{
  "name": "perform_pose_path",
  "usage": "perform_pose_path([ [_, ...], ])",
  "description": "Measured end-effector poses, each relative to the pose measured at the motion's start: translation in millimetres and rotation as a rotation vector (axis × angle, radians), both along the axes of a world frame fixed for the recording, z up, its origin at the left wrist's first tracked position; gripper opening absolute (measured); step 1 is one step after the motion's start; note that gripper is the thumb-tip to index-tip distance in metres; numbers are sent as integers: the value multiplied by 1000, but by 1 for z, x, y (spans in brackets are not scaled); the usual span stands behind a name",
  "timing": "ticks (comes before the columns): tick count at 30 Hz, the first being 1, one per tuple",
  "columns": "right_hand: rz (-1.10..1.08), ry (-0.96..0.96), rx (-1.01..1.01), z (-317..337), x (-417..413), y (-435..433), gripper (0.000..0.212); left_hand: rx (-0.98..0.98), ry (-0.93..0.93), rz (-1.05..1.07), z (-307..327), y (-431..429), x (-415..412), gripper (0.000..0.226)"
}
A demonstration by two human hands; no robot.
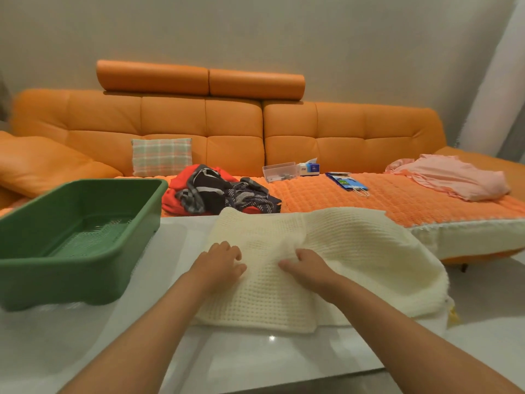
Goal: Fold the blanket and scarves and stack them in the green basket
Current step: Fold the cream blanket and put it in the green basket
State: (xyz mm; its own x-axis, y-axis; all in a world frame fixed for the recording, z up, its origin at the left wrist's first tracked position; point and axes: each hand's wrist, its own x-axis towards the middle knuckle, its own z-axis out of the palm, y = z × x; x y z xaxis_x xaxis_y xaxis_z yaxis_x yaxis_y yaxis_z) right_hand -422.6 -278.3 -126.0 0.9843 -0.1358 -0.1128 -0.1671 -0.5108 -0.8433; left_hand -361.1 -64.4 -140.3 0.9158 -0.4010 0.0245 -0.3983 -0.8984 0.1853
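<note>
A cream waffle-knit blanket [349,251] lies partly folded on the white table [255,356], its right end hanging past the table's edge. My left hand [220,261] rests on the blanket's left part with fingers curled into the fabric. My right hand [305,265] pinches a raised ridge of the blanket near its middle. The green basket [93,200] stands empty at the table's left. A heap of scarves [221,191], red, black and striped grey, lies on the sofa seat behind the table.
The orange sofa [233,123] runs along the wall behind the table. On its seat are a plaid cushion [162,156], a clear plastic box [279,170], a tissue box [309,167], a blue packet [345,180] and a pink garment [451,177].
</note>
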Motion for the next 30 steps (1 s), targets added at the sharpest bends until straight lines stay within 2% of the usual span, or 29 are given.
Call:
perform_pose_path([
  [2, -119, -86, 6, 2, 0, -1, 27, -35, 38, -2, 3, 12, -14, 38],
  [3, -189, -114, -67, 4, 0, -5, 31, -56, 67, -5, 4, 18, -20, 41],
  [6, -295, -95, -447, 2, -5, -31, 42, -41, 193, -38, 3, 27, -35, 56],
  [9, -255, -23, -816, -11, -15, -47, 64, 124, 231, -78, -10, 29, -41, 69],
  [11, -164, -165, -1079, -19, -15, -48, 65, 190, 184, -76, -16, 29, -40, 69],
  [12, -82, -267, -1138, -20, -14, -46, 60, 193, 133, -74, -16, 28, -39, 67],
  [14, 122, -318, -1100, -26, -15, -41, 46, 114, -9, -69, -11, 22, -40, 63],
  [15, 192, -259, -1032, -32, -16, -38, 44, 46, -68, -69, -8, 18, -42, 65],
  [17, 242, -31, -888, -40, -19, -32, 50, -63, -25, -58, -13, 15, -42, 58],
  [19, 255, 97, -819, -41, -20, -30, 55, -64, 85, -31, -20, 17, -42, 62],
  [21, 293, 107, -842, -36, -18, -23, 57, 29, 91, 1, -19, 24, -40, 68],
  [24, 348, 25, -850, -26, -14, -3, 58, 181, 74, 117, -6, 37, -37, 62],
  [27, 436, -68, -722, -22, -12, 27, 57, 249, 72, 269, 0, 56, -37, 61],
  [30, 554, -107, -547, -20, -14, 59, 51, 444, 66, 401, 5, 73, -42, 67],
])
